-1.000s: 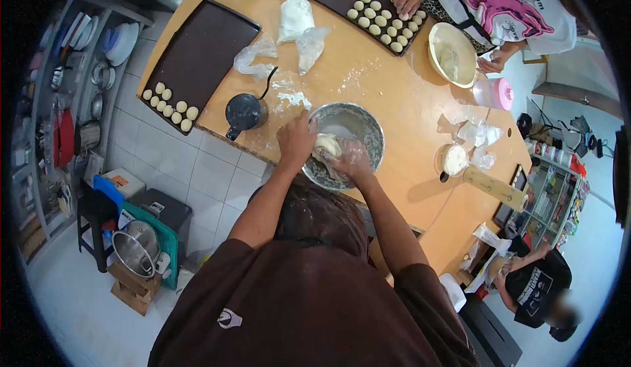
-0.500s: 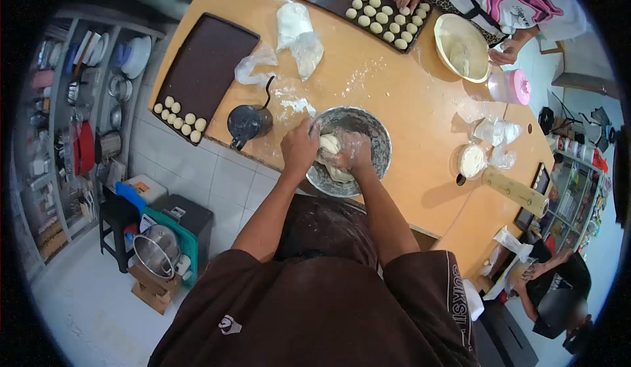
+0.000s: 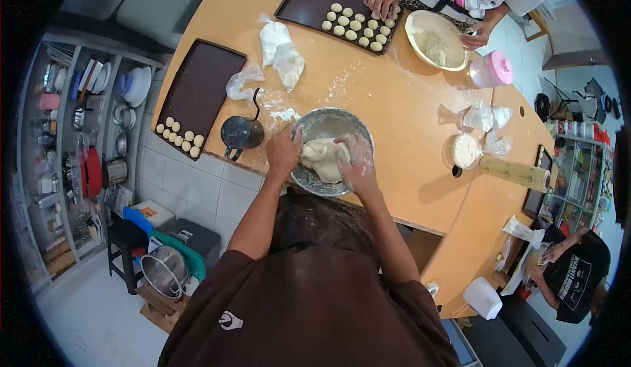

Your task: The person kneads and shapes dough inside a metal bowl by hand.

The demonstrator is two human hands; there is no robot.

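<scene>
Dough (image 3: 321,160) showing more fully, frame centre.
Left hand (image 3: 284,148) is clamping the bowl (image 3: 330,121); right hand (image 3: 358,166) is opening, apparently between kneading strokes.

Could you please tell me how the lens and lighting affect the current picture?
Head view: strong wide-angle distortion, the table edge bowed and the picture's corners black; head view: a soft shadow falls on the table left of the long roll; head view: the dough in the metal bowl reads clearly, without harsh glare.

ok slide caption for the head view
Left hand at the rim of a metal bowl, right hand at dough inside, dough balls on two trays.
</scene>
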